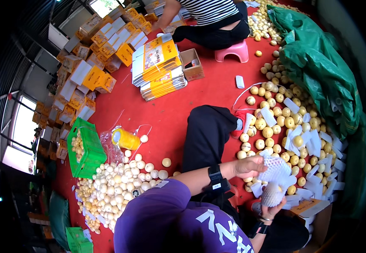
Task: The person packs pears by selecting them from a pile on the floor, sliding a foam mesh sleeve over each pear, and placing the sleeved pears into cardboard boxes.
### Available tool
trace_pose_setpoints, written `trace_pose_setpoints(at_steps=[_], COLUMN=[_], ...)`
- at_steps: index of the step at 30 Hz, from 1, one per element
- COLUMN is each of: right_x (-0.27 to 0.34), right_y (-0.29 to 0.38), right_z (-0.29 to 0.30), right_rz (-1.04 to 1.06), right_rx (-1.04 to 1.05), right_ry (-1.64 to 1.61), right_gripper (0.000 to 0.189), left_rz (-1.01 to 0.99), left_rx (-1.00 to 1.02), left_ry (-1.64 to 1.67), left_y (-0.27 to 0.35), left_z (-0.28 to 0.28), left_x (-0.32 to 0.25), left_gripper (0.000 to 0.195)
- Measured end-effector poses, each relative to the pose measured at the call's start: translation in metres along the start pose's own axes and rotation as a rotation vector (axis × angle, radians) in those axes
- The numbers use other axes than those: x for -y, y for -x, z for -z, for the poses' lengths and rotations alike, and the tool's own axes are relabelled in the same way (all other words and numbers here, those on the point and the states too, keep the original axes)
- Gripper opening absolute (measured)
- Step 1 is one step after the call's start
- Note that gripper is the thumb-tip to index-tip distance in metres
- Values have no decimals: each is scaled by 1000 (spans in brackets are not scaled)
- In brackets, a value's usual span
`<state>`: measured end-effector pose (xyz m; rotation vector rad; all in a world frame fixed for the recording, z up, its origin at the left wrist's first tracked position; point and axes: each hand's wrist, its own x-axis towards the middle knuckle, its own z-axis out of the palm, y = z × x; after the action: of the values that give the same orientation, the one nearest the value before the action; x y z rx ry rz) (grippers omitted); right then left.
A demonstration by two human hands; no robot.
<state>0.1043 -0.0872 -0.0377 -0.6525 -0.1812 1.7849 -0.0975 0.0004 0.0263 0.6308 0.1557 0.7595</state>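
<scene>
My left hand [249,166] pinches a white foam net sleeve [273,167], which is spread wide over the fruit pile. Below it, my right hand [273,210] holds a round fruit in a foam net [271,194]; a bit of yellow skin shows at the net's open end. The two nets overlap in view, and I cannot tell whether they are joined. Beyond my hands lie many yellow pepino melons [267,132], some with dark stripes, with loose foam sleeves [313,144] strewn among them. An open cardboard box [322,218] with white foam-covered things inside stands beside my right forearm.
Behind the fruit runs a green tarp [322,69]. Paler fruits [116,186] are heaped at left by a green crate [88,151] and a yellow twine roll [126,139]. Flattened cartons [161,66] stand stacked ahead of many boxes [97,79]. Another person [214,19] sits on a pink stool [233,52].
</scene>
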Motion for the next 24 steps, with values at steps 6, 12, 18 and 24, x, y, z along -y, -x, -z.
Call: trace_pose_setpoints(at_steps=[6, 12, 18, 24], right_x=[-7, 1, 17, -1], right_y=[-9, -1, -12, 18], right_z=[-24, 2, -20, -23], right_rz=[535, 42, 21, 711], right_rx=[-13, -132, -185, -385], right_ry=[1699, 428, 484, 1293], right_gripper=[62, 49, 25, 22], left_rz=[412, 287, 274, 82], left_rx=[77, 89, -194, -357], left_ry=[-1262, 300, 176, -1031], left_y=[-1, 2, 9, -4], left_z=[20, 9, 21, 24], left_x=[32, 63, 51, 55], left_gripper=[76, 74, 78, 66])
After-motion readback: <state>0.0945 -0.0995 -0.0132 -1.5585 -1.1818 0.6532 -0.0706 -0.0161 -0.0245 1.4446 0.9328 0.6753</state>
